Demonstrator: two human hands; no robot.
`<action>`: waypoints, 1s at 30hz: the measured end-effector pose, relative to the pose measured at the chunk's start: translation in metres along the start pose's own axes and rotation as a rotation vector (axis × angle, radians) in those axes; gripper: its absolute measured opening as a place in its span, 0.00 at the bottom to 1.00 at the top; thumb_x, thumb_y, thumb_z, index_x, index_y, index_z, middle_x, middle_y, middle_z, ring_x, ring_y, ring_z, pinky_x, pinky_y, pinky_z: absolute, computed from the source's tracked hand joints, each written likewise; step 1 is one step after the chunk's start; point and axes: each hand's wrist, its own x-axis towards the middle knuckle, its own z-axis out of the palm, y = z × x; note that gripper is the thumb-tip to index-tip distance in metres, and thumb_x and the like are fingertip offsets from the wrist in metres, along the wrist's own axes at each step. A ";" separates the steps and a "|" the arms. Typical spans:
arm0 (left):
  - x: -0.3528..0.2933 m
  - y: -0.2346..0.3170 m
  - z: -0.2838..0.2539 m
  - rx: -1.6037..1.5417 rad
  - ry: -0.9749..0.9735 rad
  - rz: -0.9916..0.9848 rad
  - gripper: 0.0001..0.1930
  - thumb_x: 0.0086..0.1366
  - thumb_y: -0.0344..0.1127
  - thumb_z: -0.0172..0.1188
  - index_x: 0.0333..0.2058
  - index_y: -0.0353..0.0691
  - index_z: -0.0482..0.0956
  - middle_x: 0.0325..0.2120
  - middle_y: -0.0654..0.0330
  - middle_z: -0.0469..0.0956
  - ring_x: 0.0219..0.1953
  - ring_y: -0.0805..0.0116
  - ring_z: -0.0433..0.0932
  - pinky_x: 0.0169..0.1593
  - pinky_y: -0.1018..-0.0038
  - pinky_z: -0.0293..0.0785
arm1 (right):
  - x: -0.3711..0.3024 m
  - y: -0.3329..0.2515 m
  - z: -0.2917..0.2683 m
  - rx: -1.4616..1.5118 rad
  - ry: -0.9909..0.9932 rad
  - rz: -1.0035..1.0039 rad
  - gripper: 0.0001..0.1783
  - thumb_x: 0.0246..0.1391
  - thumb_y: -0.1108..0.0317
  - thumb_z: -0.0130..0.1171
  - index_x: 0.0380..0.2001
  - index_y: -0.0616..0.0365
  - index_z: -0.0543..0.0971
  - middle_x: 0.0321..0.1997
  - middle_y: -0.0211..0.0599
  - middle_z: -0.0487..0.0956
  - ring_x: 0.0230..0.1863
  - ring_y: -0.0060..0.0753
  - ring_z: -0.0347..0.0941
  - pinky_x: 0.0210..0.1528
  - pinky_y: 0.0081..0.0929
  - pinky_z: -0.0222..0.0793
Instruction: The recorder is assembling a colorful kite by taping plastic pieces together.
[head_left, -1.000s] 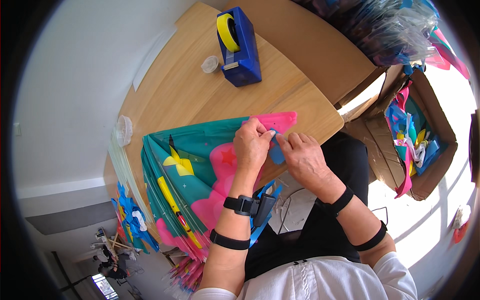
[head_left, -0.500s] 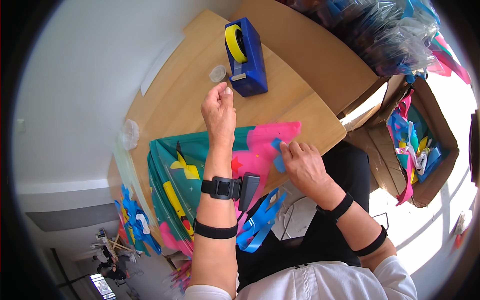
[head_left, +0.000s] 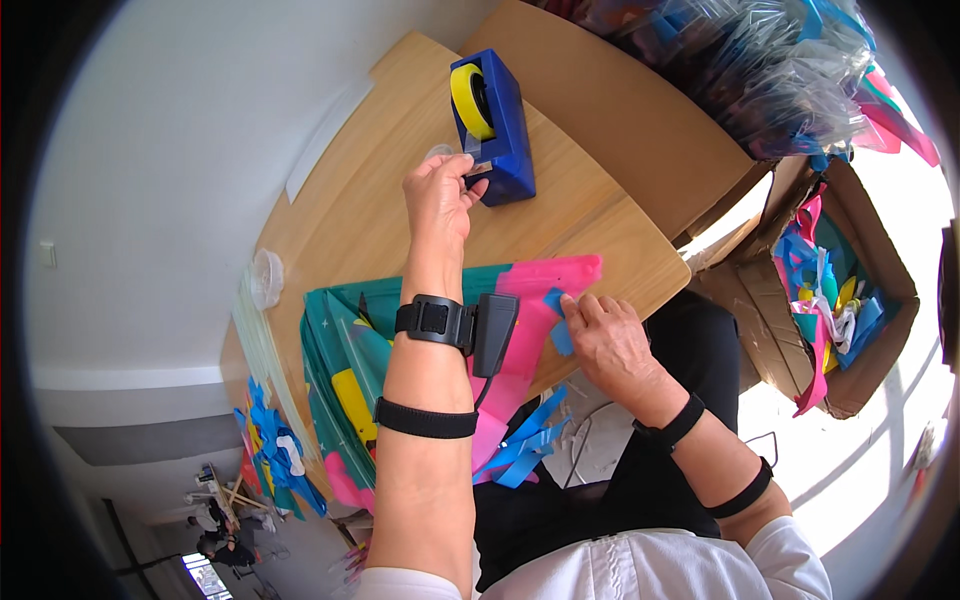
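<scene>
My left hand (head_left: 440, 190) reaches to the cutter end of a blue tape dispenser (head_left: 512, 125) with a yellow-cored roll of tape (head_left: 468, 98). Its fingers close at the tape's loose end; the exact grip is small to see. Under my left forearm lies a folded, shiny printed sheet (head_left: 540, 285) in teal and pink with yellow figures. My right hand (head_left: 612, 345) rests at the sheet's right edge, thumb and forefinger closed on a blue strip (head_left: 560, 338). More blue strips (head_left: 525, 440) hang below the table's near edge.
A small clear round cup (head_left: 440, 151) sits partly hidden behind my left hand, another clear container (head_left: 266, 278) at the table's left edge. An open carton (head_left: 872, 385) of colourful pieces stands right, below clear plastic bags (head_left: 770, 80). A large cardboard box (head_left: 610, 120) adjoins the table (head_left: 590, 215).
My left hand has moved up and right to the dispenser's cutter, its fingers closing there. My right hand stays at the blue strip. The view has shifted slightly.
</scene>
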 end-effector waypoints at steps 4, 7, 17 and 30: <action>-0.006 -0.006 -0.012 -0.175 -0.066 0.043 0.04 0.55 0.24 0.58 0.24 0.35 0.73 0.21 0.63 0.67 0.26 0.73 0.67 0.34 0.64 0.76 | 0.000 -0.001 -0.001 -0.004 0.001 0.002 0.23 0.44 0.73 0.56 0.47 0.70 0.74 0.31 0.40 0.72 0.35 0.38 0.71 0.37 0.32 0.67; -0.015 -0.010 -0.013 -0.189 -0.067 0.042 0.05 0.55 0.25 0.58 0.22 0.37 0.72 0.21 0.63 0.67 0.27 0.73 0.66 0.35 0.64 0.74 | 0.000 0.000 -0.001 0.004 -0.012 0.009 0.24 0.43 0.74 0.56 0.48 0.70 0.74 0.31 0.40 0.72 0.35 0.38 0.71 0.37 0.32 0.67; -0.025 -0.025 -0.012 -0.288 0.056 -0.147 0.03 0.58 0.25 0.60 0.27 0.36 0.74 0.22 0.60 0.72 0.25 0.70 0.70 0.30 0.70 0.69 | 0.000 0.000 -0.002 0.024 -0.020 0.010 0.26 0.42 0.74 0.56 0.49 0.71 0.74 0.32 0.40 0.71 0.36 0.38 0.71 0.38 0.32 0.66; -0.021 -0.030 -0.015 -0.654 -0.076 -0.492 0.03 0.65 0.25 0.54 0.34 0.34 0.68 0.22 0.61 0.67 0.21 0.74 0.66 0.24 0.77 0.62 | 0.000 -0.001 -0.001 0.015 -0.014 0.011 0.26 0.43 0.74 0.55 0.49 0.70 0.74 0.31 0.39 0.71 0.36 0.38 0.71 0.38 0.31 0.66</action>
